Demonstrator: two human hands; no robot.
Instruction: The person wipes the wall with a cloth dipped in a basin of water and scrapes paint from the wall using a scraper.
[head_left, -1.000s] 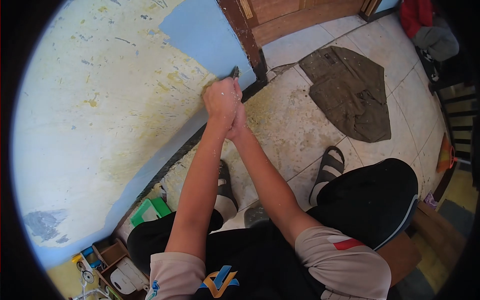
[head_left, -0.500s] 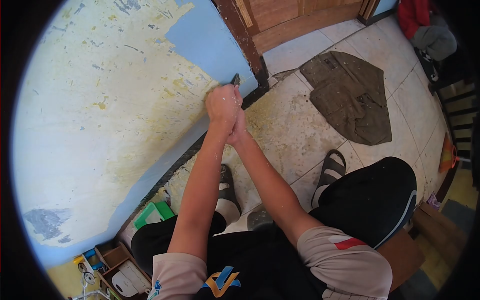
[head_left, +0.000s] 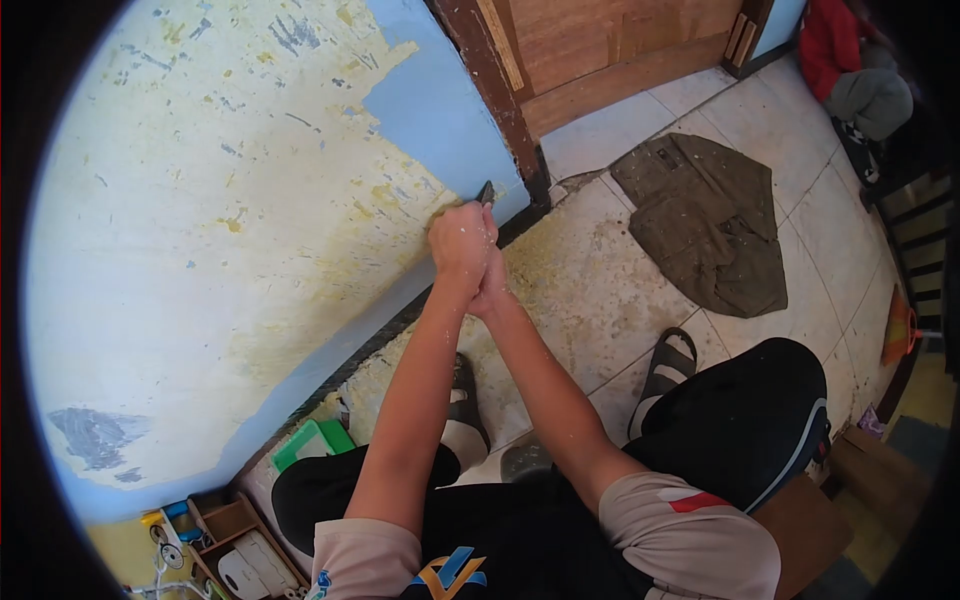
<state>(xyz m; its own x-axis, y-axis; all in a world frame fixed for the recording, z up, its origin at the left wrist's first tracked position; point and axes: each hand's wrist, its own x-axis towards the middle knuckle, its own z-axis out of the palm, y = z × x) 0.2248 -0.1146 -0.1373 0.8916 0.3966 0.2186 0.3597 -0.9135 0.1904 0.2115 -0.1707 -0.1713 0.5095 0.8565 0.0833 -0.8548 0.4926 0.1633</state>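
The wall (head_left: 230, 230) is rigid; its pale, yellow-flecked coat looks brittle beside the smooth blue paint. Low against it, near the door frame (head_left: 505, 110), the left grip (head_left: 461, 242) and right grip (head_left: 490, 282) are clasped together, closed on the blade (head_left: 486, 191); how they share its handle is hidden. Only the dark end shows past the knuckles. It looks light and stiff, perhaps sharp: best held by the handle, since dusty skin may slip.
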